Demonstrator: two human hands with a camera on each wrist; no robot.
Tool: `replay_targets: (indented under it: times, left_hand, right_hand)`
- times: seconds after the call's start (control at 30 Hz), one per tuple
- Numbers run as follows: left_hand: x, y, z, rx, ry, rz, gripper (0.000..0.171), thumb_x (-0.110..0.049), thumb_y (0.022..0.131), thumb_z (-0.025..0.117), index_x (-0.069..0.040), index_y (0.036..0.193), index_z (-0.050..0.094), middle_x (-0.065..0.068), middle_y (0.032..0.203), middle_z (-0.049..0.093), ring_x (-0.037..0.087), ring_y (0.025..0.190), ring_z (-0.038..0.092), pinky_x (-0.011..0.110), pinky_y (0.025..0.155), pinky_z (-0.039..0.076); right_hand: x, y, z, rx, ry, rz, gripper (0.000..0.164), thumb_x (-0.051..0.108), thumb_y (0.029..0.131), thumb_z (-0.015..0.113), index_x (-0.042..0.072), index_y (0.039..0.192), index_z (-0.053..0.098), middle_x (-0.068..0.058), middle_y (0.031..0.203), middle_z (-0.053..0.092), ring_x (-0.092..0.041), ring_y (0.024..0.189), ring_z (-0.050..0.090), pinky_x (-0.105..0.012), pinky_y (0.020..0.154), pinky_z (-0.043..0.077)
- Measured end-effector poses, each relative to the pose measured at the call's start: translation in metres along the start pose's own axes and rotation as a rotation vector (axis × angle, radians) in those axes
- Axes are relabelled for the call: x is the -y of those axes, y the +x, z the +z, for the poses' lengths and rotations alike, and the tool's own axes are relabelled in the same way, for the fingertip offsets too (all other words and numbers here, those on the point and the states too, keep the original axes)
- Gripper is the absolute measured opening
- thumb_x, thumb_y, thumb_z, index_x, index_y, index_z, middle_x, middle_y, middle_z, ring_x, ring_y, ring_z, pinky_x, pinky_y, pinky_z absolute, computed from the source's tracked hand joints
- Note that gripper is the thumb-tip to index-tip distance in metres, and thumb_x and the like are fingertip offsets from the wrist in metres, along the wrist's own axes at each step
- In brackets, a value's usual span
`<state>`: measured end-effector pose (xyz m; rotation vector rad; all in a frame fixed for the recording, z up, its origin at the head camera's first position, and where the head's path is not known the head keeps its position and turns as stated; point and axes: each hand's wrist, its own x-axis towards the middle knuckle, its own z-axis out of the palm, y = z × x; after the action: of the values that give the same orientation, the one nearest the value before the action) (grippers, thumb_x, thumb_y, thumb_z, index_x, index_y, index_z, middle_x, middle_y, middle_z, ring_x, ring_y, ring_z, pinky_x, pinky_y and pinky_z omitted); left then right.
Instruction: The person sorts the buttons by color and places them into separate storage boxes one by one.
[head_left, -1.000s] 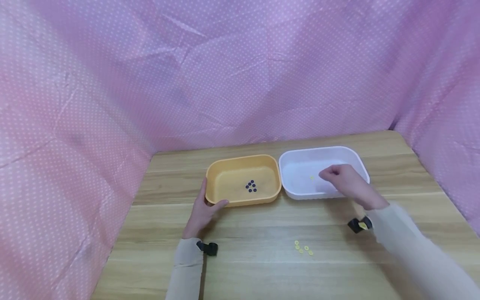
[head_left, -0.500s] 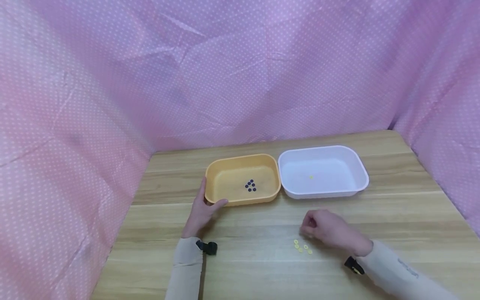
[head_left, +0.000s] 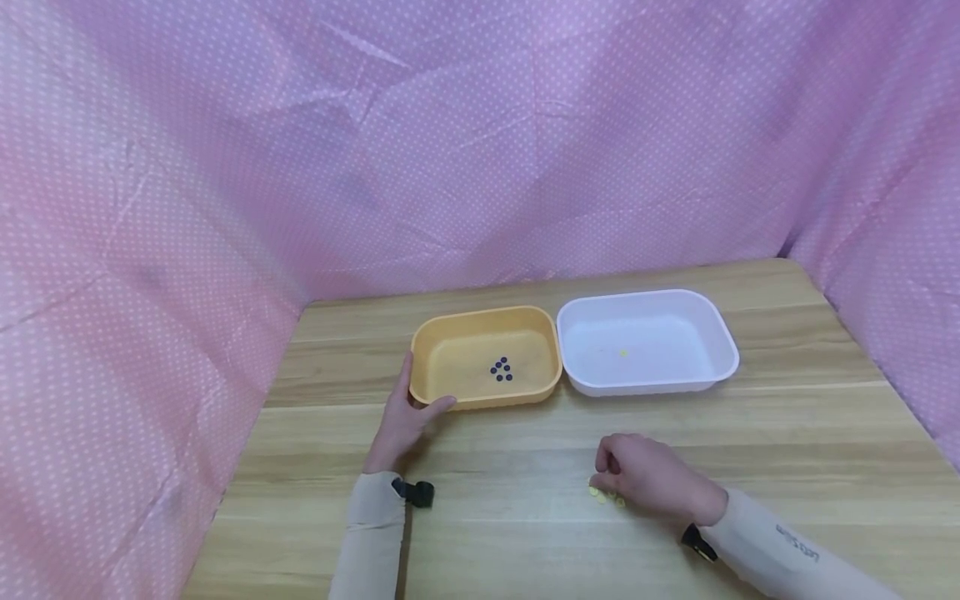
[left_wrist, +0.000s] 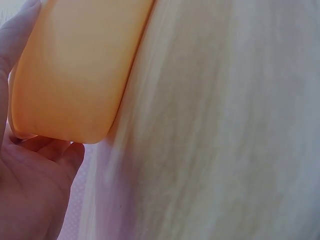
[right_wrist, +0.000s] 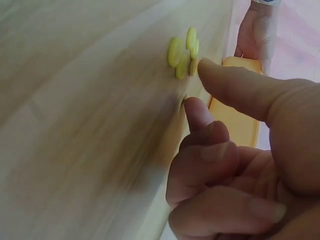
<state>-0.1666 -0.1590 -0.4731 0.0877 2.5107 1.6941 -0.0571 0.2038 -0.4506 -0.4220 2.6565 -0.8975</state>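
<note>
Right hand [head_left: 651,477]: thumb and forefinger parted at yellow discs [right_wrist: 175,52], front-right of orange tub [head_left: 453,375]; contact hard to judge. Left hand [head_left: 399,427] grips orange tub's left end. Dark discs [head_left: 498,365] inside it; white tub [head_left: 675,350] just right, lone yellow disc [head_left: 623,353] inside.

Dotted pink cloth [head_left: 450,150], wood-grain tabletop [head_left: 495,517]

Curtained-off workspace, pink dotted fabric [head_left: 480,150], wooden table [head_left: 502,542]

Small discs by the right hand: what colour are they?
The discs are yellow, showing best in the right wrist view.
</note>
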Motion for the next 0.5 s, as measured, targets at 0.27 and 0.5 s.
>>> replay_targets:
  times: [0.27,0.5]
  left_hand:
    - [-0.0009,0.0002,-0.0010,0.003,0.003,0.004,0.119,-0.040,0.074,0.084,-0.020,0.158,0.001,-0.004,0.161,0.011,0.015,0.142,0.025,0.036,0.115,0.026]
    - [-0.0002,-0.0009,-0.0006,-0.002,-0.003,0.003,0.115,-0.033,0.077,0.083,-0.021,0.158,0.002,-0.005,0.161,0.011,0.017,0.142,0.025,0.036,0.114,0.027]
  right_hand:
    - [-0.0023,0.0026,0.0026,0.002,0.005,-0.044,0.018,0.021,0.084,0.075,0.021,0.077,0.058,0.011,0.065,0.048,-0.005,0.059,0.044,-0.024,0.053,0.038]
    - [0.0050,-0.0011,0.0042,-0.020,-0.094,-0.104,0.018,0.017,0.085,0.073,0.022,0.076,0.059,0.013,0.068,0.046,-0.003,0.059,0.043,-0.024,0.053,0.039]
